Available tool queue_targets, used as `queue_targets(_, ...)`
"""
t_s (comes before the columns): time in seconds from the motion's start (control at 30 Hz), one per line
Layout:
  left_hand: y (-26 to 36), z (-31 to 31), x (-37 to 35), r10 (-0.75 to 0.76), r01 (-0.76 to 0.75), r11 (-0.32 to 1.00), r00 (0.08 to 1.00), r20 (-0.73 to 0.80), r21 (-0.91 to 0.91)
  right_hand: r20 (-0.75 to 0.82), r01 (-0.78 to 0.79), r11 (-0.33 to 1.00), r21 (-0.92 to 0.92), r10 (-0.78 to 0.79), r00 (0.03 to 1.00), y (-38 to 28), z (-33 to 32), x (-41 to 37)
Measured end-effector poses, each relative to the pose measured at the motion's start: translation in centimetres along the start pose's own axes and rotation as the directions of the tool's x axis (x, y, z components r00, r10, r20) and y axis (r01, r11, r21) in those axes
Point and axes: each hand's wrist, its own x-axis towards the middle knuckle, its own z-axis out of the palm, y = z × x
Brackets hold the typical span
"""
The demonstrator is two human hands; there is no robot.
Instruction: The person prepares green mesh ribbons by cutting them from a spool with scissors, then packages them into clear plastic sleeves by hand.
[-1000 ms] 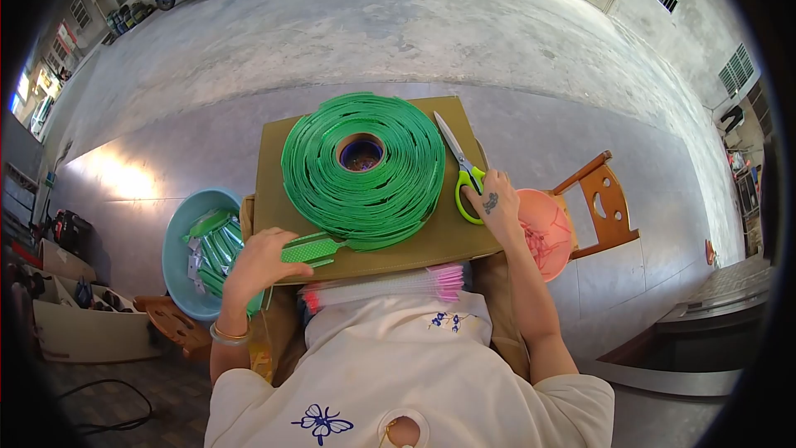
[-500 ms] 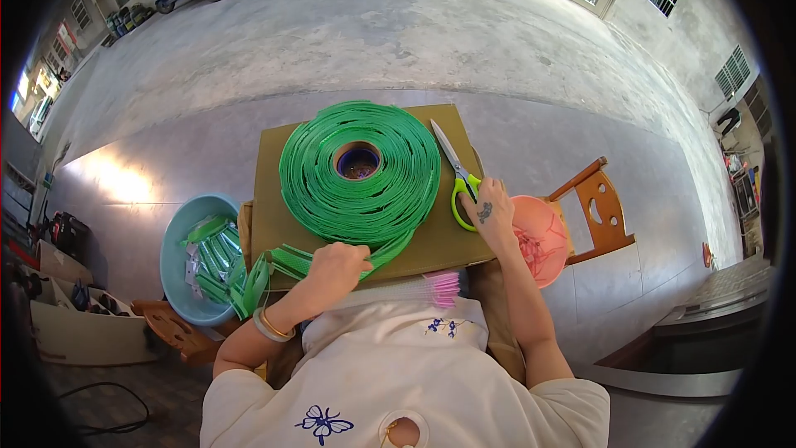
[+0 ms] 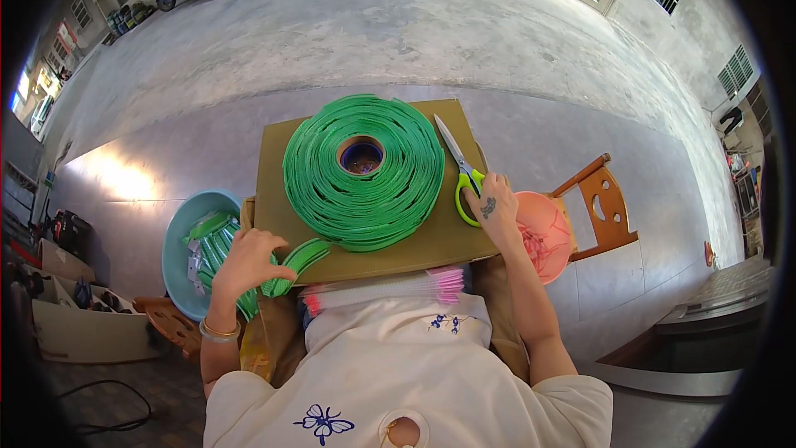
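A big roll of green mesh-like strip (image 3: 406, 191) lies flat on the olive board (image 3: 398, 262) before me. At the board's front left corner, a short curled length of green strip (image 3: 305, 259) sits beside my left hand (image 3: 249, 264). That hand's thumb and fingers are apart in a curve, the thumb at the strip's edge. On the right, my right hand (image 3: 495, 209) has its fingers at the lime-green handles of the scissors (image 3: 452, 143). Their blades point away from me along the board's right side, and I cannot see them spread.
Left of the board stands a blue basin (image 3: 172, 261) with green strips and white tags. A pink basin (image 3: 547, 209) with pink pieces is on the right, by a wooden chair (image 3: 609, 207). Pink-tipped clear strips (image 3: 390, 289) lie across my lap.
My left hand has moved left, off the strip beside the roll. The strip that ran along the roll's front now shows as a short curl at the left. The right hand stays at the scissors.
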Motion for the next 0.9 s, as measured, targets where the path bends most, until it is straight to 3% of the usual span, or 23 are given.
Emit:
queue_targets(0.03, 0.7, 0.3, 0.0, 0.151, -0.148, 0.988, 0.979, -0.135, 0.033, -0.001, 0.002, 1.000, -0.001, -0.002, 1.000, 0.0, 0.0, 0.1)
queue_targets(0.23, 7.3, 3.6, 3.7, 0.123, -0.143, 0.933, 0.989, -0.081, -0.331, -0.058, 0.068, 0.996, 0.054, -0.065, 0.996, 1.1, 0.4, 0.2)
queue_targets(0.33, 11.0, 5.0, 4.9, 0.168, -0.180, 0.966, 0.983, -0.078, -0.186, 0.021, -0.059, 0.913, 0.403, 0.055, 0.998, 3.5, 1.1, 1.4)
queue_targets(0.37, 12.1, 5.5, 5.6, 0.173, -0.182, 0.971, 0.982, -0.070, -0.155, 0.113, -0.182, 0.753, 0.633, 0.143, 0.983, 3.7, 0.9, 1.4)
queue_targets(0.43, 14.0, 6.6, 6.9, 0.179, -0.183, 0.978, 0.983, -0.051, -0.096, 0.352, -0.399, 0.247, 0.883, 0.214, 0.911, 3.2, -0.5, 0.8)
queue_targets(0.47, 14.8, 7.2, 7.6, 0.172, -0.178, 0.981, 0.982, -0.077, -0.073, 0.299, -0.311, 0.061, 0.948, 0.161, 0.941, 3.6, 0.1, 0.6)
queue_targets(0.57, 15.5, 8.9, 9.3, 0.199, -0.208, 0.977, 0.966, -0.168, -0.041, 0.164, -0.137, -0.174, 0.975, 0.154, 0.974, 2.2, -1.1, -0.1)
queue_targets(0.63, 14.9, 8.7, 11.0, 0.270, -0.294, 0.954, 0.928, -0.256, -0.059, 0.210, -0.204, -0.252, 0.946, -0.002, 0.978, 1.3, -2.5, -0.4)
queue_targets(0.67, 14.3, 7.8, 11.8, 0.271, -0.340, 0.920, 0.911, -0.311, -0.195, 0.227, -0.240, -0.287, 0.927, -0.079, 0.971, 1.1, -3.0, -0.7)
queue_targets(0.7, 13.5, 5.9, 12.4, 0.262, -0.385, 0.864, 0.895, -0.362, -0.325, 0.215, -0.259, -0.239, 0.936, -0.197, 0.957, 1.2, -3.2, -1.0)
queue_targets(0.77, 12.2, 0.2, 12.9, 0.017, -0.127, 0.627, 0.989, -0.150, -0.769, 0.201, -0.283, -0.135, 0.950, -0.430, 0.880, 1.3, -3.6, -1.6)
queue_targets(0.8, 10.8, -1.8, 13.3, -0.049, -0.085, 0.562, 0.990, -0.136, -0.822, 0.294, -0.305, 0.053, 0.951, -0.461, 0.837, 0.5, -5.3, -2.2)
queue_targets(0.9, 7.0, -4.9, 13.8, -0.235, 0.010, 0.438, 0.966, -0.104, -0.899, 0.429, -0.334, 0.271, 0.903, -0.527, 0.733, -1.3, -6.8, -3.5)
